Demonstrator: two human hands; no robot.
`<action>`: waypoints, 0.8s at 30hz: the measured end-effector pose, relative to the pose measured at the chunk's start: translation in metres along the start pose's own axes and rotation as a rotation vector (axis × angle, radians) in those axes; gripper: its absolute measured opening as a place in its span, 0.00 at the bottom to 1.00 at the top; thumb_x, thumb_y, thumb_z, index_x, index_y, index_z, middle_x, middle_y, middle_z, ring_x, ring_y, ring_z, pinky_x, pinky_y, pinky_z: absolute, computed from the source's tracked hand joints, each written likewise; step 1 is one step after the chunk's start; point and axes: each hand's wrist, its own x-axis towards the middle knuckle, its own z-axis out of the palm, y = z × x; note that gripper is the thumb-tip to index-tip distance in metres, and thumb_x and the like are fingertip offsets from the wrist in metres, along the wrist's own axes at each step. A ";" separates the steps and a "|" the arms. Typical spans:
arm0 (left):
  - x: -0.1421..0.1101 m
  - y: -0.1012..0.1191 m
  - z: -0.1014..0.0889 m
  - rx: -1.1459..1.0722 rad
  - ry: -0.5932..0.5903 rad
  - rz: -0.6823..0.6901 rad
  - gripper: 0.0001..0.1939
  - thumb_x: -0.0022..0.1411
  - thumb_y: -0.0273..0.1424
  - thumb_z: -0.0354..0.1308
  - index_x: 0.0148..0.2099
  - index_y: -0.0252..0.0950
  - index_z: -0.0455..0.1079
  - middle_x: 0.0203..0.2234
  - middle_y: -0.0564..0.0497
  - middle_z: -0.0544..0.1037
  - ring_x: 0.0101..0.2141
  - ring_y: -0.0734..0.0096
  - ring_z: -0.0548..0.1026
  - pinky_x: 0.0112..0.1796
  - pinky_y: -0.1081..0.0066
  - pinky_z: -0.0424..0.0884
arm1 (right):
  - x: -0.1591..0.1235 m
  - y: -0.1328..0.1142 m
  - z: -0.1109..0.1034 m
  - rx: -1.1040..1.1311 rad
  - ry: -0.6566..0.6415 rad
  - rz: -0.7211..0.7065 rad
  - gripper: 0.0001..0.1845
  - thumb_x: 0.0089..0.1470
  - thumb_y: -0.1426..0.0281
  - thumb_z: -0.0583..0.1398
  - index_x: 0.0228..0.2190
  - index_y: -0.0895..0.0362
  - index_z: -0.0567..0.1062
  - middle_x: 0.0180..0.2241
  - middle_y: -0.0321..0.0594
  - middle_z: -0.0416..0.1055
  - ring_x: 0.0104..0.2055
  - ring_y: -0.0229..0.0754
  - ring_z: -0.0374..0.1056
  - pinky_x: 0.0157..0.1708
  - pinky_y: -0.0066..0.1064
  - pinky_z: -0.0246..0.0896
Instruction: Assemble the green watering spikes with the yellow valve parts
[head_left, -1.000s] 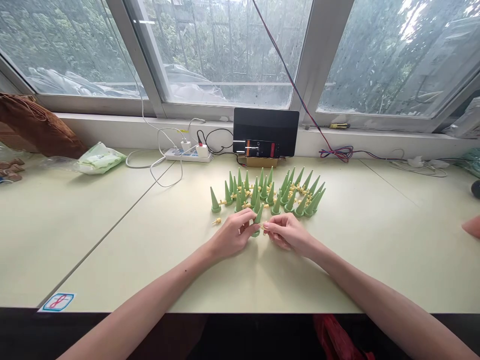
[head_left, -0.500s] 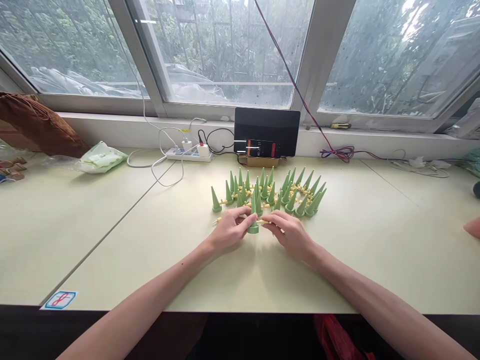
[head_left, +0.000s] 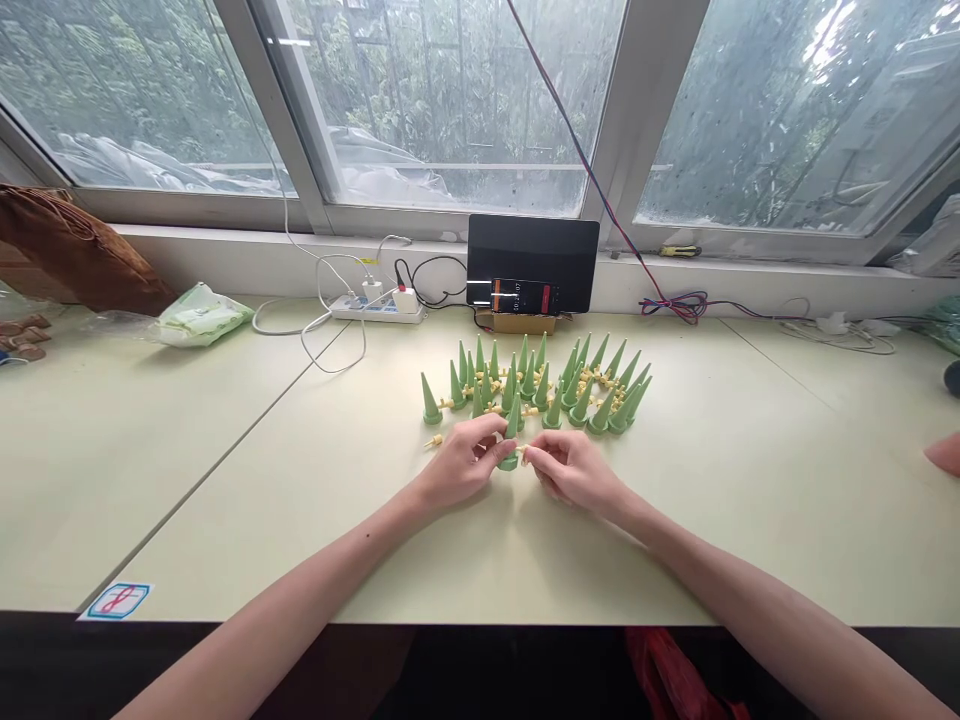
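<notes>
Between thumb and fingers, my left hand [head_left: 466, 462] grips a green plastic watering spike [head_left: 511, 425], its point up and its wide collar low. My right hand [head_left: 571, 466] pinches a small yellow valve piece [head_left: 523, 452] against the spike's right side; fingers hide much of it. Whether the two are joined I cannot tell. Behind my hands stand several more green spikes [head_left: 579, 402] with yellow valves on them. One loose yellow valve [head_left: 433, 441] lies to the left of my left hand.
At the back, a phone [head_left: 521, 297] leans on a dark tablet [head_left: 536, 245]. A power strip [head_left: 382, 310] with white cables sits left of it, a green packet [head_left: 204, 315] farther left. Bundled wires [head_left: 679, 305] lie at the back right. Part of another person's hand [head_left: 943, 455] shows at the right edge.
The held spike has turned and tilted slightly between the frames, staying in my left hand. My right hand has shifted its fingers on the yellow valve beside it.
</notes>
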 end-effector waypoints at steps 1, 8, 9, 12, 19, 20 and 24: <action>0.000 -0.001 0.000 0.022 0.006 0.019 0.12 0.68 0.35 0.53 0.32 0.35 0.62 0.26 0.54 0.63 0.24 0.77 0.64 0.24 0.76 0.62 | 0.001 0.000 -0.001 0.105 -0.043 0.074 0.19 0.62 0.57 0.58 0.25 0.57 0.69 0.16 0.29 0.60 0.13 0.31 0.53 0.13 0.25 0.46; 0.001 0.006 0.000 -0.009 0.021 -0.054 0.15 0.67 0.39 0.53 0.31 0.35 0.61 0.23 0.56 0.62 0.22 0.78 0.63 0.22 0.76 0.60 | 0.002 0.002 -0.003 0.228 -0.071 0.109 0.20 0.61 0.55 0.59 0.26 0.57 0.69 0.18 0.29 0.62 0.12 0.29 0.53 0.12 0.24 0.48; 0.002 0.008 -0.001 -0.039 0.020 -0.094 0.16 0.67 0.40 0.53 0.31 0.35 0.62 0.22 0.56 0.62 0.21 0.78 0.63 0.21 0.76 0.59 | 0.001 0.000 -0.002 0.162 -0.032 0.049 0.18 0.61 0.56 0.59 0.29 0.57 0.71 0.20 0.31 0.65 0.14 0.30 0.56 0.14 0.24 0.52; 0.002 0.012 -0.004 -0.136 0.002 -0.205 0.18 0.67 0.44 0.54 0.31 0.35 0.63 0.16 0.59 0.59 0.17 0.80 0.59 0.18 0.76 0.55 | -0.001 -0.004 -0.003 -0.093 0.087 -0.174 0.11 0.61 0.61 0.60 0.39 0.57 0.74 0.29 0.38 0.72 0.22 0.34 0.65 0.22 0.28 0.64; 0.002 0.012 -0.007 -0.274 -0.077 -0.329 0.19 0.66 0.47 0.55 0.36 0.34 0.66 0.11 0.62 0.57 0.13 0.81 0.54 0.16 0.77 0.50 | -0.002 -0.001 -0.004 -0.359 0.135 -0.405 0.09 0.63 0.64 0.59 0.41 0.55 0.76 0.34 0.42 0.75 0.29 0.39 0.69 0.29 0.31 0.68; 0.002 0.012 -0.007 -0.270 -0.078 -0.326 0.19 0.66 0.47 0.55 0.35 0.34 0.66 0.11 0.62 0.57 0.13 0.81 0.55 0.16 0.77 0.51 | -0.001 0.000 -0.004 -0.363 0.142 -0.407 0.09 0.63 0.64 0.59 0.40 0.55 0.77 0.32 0.41 0.75 0.28 0.39 0.69 0.28 0.31 0.67; 0.002 0.012 -0.005 -0.210 -0.070 -0.281 0.19 0.67 0.45 0.54 0.33 0.34 0.66 0.13 0.61 0.58 0.14 0.81 0.56 0.17 0.77 0.53 | -0.001 0.002 -0.004 -0.370 0.170 -0.386 0.11 0.62 0.62 0.61 0.34 0.56 0.78 0.27 0.39 0.73 0.23 0.37 0.65 0.26 0.30 0.63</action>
